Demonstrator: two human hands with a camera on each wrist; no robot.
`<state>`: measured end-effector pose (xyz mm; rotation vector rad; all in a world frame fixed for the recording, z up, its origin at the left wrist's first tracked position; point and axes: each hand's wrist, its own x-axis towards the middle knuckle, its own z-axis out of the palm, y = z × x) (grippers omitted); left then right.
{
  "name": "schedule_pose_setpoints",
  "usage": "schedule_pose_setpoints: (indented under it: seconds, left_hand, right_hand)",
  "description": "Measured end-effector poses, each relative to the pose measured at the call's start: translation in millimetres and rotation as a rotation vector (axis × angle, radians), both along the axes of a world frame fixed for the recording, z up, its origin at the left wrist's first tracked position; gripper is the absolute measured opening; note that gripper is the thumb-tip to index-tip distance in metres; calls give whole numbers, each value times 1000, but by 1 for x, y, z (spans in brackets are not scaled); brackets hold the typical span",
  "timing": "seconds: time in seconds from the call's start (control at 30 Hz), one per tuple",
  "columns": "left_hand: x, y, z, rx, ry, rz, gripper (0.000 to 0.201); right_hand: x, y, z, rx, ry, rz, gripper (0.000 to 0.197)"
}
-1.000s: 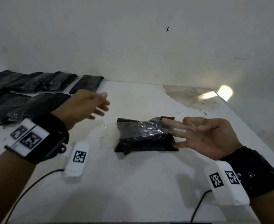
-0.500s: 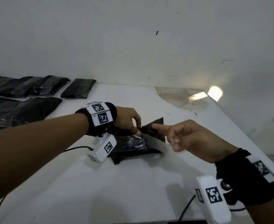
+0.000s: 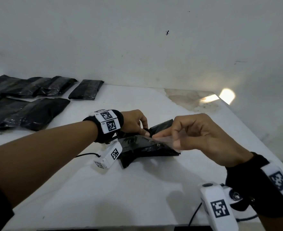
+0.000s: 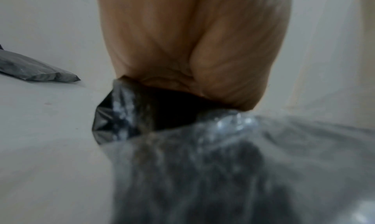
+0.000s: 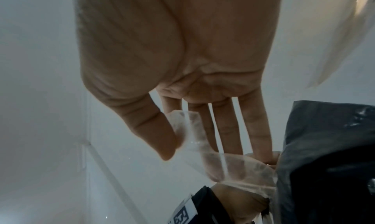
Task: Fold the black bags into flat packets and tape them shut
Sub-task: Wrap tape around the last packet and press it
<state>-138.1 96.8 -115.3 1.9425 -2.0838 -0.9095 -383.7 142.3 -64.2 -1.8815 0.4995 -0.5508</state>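
White worktop: my left hand point(image 3: 134, 121) now pins the folded black bag point(image 3: 147, 145) while right hand point(image 3: 198, 132) pinches clear tape point(image 3: 166, 140) onto it.

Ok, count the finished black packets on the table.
6 visible, all far left: back row of three overlapping packets, a lone packet right of them, two front packets. Overlap and the picture edge may hide more.
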Motion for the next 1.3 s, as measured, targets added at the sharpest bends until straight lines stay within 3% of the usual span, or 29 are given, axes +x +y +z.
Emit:
schedule_pose_setpoints:
  seconds: [0.13,0.3,0.47,0.57,0.63,0.7,0.77,0.83,0.9,1.0,1.1,1.13,1.23,1.3]
  left_hand:
    - [-2,3,1,-36,-19,-2,18]
    - [-4,7,6,-102,-59,-25,19]
    - [7,17,11,-166,-6,-6,14]
    - [18,25,18,-282,52,54,26]
    - [24,33,19,-260,214,131,22]
    - [26,40,18,-245,197,113,25]
    - [29,42,11,-193,158,86,31]
    - [28,46,3,-98,227,130,32]
    - [30,48,-6,-39,182,124,19]
    - [33,49,-18,-63,56,47,8]
    - [35,46,-19,-136,45,91,16]
    - [37,44,-19,-162,53,104,12]
    - [45,35,-19,-197,116,205,36]
    - [50,32,-20,-210,155,276,23]
  right_hand:
    - [-3,4,13,59,-217,61,14]
    - [3,-1,15,27,-136,-60,8]
    - [8,-2,14,309,-346,38,14]
    - [7,-6,24,426,-517,161,26]
    - [8,-6,31,485,-612,210,19]
    - [10,-7,34,542,-669,210,10]
    - [15,-6,34,571,-673,180,10]
    - [21,-3,32,567,-637,123,13]
    - [25,0,28,562,-601,87,8]
    - [26,3,25,589,-588,45,14]
    - [27,3,25,613,-598,90,7]
    - [28,3,25,616,-608,103,9]
    - [33,2,25,633,-624,115,21]
    - [37,4,26,645,-627,110,18]
